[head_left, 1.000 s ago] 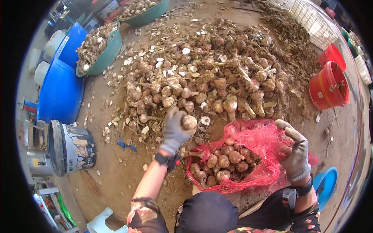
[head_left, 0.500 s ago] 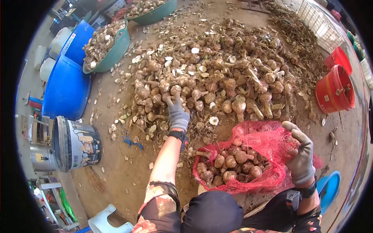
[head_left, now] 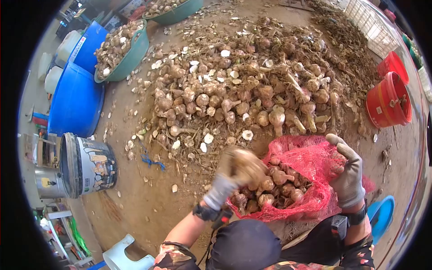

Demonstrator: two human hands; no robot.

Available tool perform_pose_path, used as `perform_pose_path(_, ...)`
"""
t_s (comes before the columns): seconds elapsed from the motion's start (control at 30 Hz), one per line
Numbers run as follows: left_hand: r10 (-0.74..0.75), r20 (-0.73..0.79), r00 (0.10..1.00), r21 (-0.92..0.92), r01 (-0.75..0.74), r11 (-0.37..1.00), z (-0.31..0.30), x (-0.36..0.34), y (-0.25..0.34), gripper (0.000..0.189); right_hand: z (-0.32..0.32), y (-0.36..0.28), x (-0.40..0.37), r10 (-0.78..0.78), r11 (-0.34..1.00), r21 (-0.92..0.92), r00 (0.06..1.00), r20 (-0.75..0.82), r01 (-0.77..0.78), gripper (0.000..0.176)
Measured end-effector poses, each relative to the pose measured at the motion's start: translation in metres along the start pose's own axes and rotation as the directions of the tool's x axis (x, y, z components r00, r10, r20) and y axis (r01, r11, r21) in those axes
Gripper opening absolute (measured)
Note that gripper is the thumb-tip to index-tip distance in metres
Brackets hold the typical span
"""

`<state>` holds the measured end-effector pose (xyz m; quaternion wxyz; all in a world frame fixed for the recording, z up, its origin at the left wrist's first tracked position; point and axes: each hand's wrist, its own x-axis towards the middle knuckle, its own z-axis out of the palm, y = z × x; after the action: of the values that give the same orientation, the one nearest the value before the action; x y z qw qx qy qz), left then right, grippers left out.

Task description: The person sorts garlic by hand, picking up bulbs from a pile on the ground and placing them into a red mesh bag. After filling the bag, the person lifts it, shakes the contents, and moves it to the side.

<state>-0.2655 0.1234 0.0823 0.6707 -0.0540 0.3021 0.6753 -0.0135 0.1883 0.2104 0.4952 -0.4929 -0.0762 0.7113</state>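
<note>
My left hand [head_left: 236, 173], in a grey glove, is smeared by motion at the left rim of the red mesh bag [head_left: 310, 202]. Its fingers are too blurred to show whether they hold anything. Gloved as well, my right hand [head_left: 348, 177] grips the bag's right side, its thumb and fingers around bunched netting. Inside the bag's mouth lie several garlic bulbs [head_left: 281, 177] with short stems. In front of both hands spreads a large garlic heap [head_left: 234, 94], mixed with dry stalks, peel and pale cut pieces.
Blue tubs [head_left: 76, 103], a green basin [head_left: 135, 56] full of garlic and a printed bucket [head_left: 90, 166] stand left. Red buckets [head_left: 387, 101] and a white crate [head_left: 371, 29] are right. A light-blue stool [head_left: 126, 256] sits front left; blue twine [head_left: 153, 163] lies on the floor.
My left hand has swung back from the heap, right and toward my body, to the bag's mouth. My right hand still grips the mesh bag, nearly in the same spot.
</note>
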Motion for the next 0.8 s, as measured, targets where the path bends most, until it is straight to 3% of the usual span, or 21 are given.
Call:
perform_pose_path(0.03,-0.050,0.216,0.975,0.470,-0.059,0.881,0.010,-0.013,-0.008,0.054,-0.002,0.000,0.001,0.001,1.000,-0.004,1.000,0.003,-0.001,0.031)
perform_pose_path(0.07,-0.196,0.369,0.908,0.804,-0.206,0.558,0.014,-0.020,-0.012,0.052,-0.009,-0.001,0.001,-0.035,0.999,-0.001,0.997,0.063,0.035,0.031)
perform_pose_path(0.13,-0.220,0.197,0.956,0.926,-0.108,0.361,0.029,0.019,0.014,0.054,-0.012,-0.001,-0.003,-0.071,0.997,0.005,0.991,0.110,0.071,0.031)
perform_pose_path(0.17,0.016,0.184,0.983,0.966,-0.183,0.182,0.012,0.056,0.019,0.054,-0.006,-0.003,-0.009,-0.067,0.997,-0.026,0.993,0.095,0.069,0.032)
perform_pose_path(0.2,0.153,0.331,0.931,0.927,-0.290,-0.239,0.010,0.088,0.035,0.055,-0.003,-0.004,-0.012,-0.064,0.996,-0.055,0.995,0.080,0.069,0.032)
perform_pose_path(0.23,0.232,0.278,0.932,0.844,-0.122,-0.523,0.017,0.109,0.041,0.056,-0.011,-0.006,-0.012,-0.070,0.994,-0.067,0.985,0.159,0.082,0.033)
perform_pose_path(0.27,0.351,0.177,0.919,0.809,0.068,-0.584,0.008,0.141,0.042,0.061,-0.013,-0.005,-0.011,-0.070,0.994,-0.069,0.986,0.151,0.081,0.033)
perform_pose_path(0.33,0.298,0.238,0.924,0.803,-0.015,-0.596,-0.004,0.163,0.041,0.065,-0.016,-0.003,-0.005,-0.269,0.950,-0.139,0.959,0.093,0.280,0.034)
perform_pose_path(0.37,0.372,0.265,0.890,0.727,0.069,-0.683,-0.002,0.166,0.032,0.067,-0.025,-0.004,0.000,-0.263,0.956,-0.074,0.943,0.203,0.283,0.034)
perform_pose_path(0.4,0.439,0.302,0.846,0.640,0.161,-0.752,0.000,0.168,0.026,0.068,-0.029,-0.005,0.002,-0.266,0.955,-0.074,0.942,0.202,0.286,0.034)
perform_pose_path(0.43,0.337,0.392,0.856,0.544,0.080,-0.835,-0.001,0.166,0.023,0.068,-0.030,-0.006,0.003,-0.227,0.964,-0.080,0.939,0.259,0.255,0.033)
perform_pose_path(0.53,0.255,0.380,0.889,0.568,-0.006,-0.823,-0.008,0.164,0.019,0.068,-0.020,-0.005,-0.002,-0.140,0.985,-0.052,0.944,0.298,0.163,0.033)
perform_pose_path(0.57,0.302,0.427,0.852,0.678,-0.080,-0.731,-0.026,0.181,0.021,0.068,-0.004,0.001,-0.006,-0.241,0.959,-0.125,0.963,0.119,0.255,0.033)
perform_pose_path(0.6,0.306,0.425,0.852,0.679,-0.077,-0.730,-0.026,0.188,0.027,0.068,0.005,0.004,-0.008,-0.349,0.919,-0.212,0.936,-0.051,0.331,0.034)
perform_pose_path(0.63,0.246,0.327,0.912,0.747,-0.091,-0.658,-0.026,0.195,0.031,0.072,-0.003,0.002,-0.005,-0.351,0.918,-0.213,0.935,-0.047,0.333,0.034)
perform_pose_path(0.67,0.167,0.230,0.959,0.807,-0.093,-0.583,-0.019,0.192,0.033,0.076,-0.013,-0.002,-0.001,-0.250,0.958,-0.131,0.966,0.066,0.256,0.033)
perform_pose_path(0.7,0.166,0.298,0.940,0.647,-0.071,-0.759,-0.015,0.184,0.030,0.077,-0.020,-0.005,0.000,-0.153,0.984,-0.058,0.970,0.187,0.166,0.032)
perform_pose_path(0.73,0.165,0.302,0.939,0.645,-0.074,-0.761,-0.010,0.176,0.027,0.077,-0.023,-0.004,0.001,-0.157,0.984,-0.055,0.970,0.188,0.170,0.032)
perform_pose_path(0.8,0.239,0.051,0.970,0.693,0.138,-0.707,0.002,0.161,0.023,0.077,-0.011,-0.004,-0.002,-0.124,0.992,-0.012,0.991,0.045,0.124,0.031)
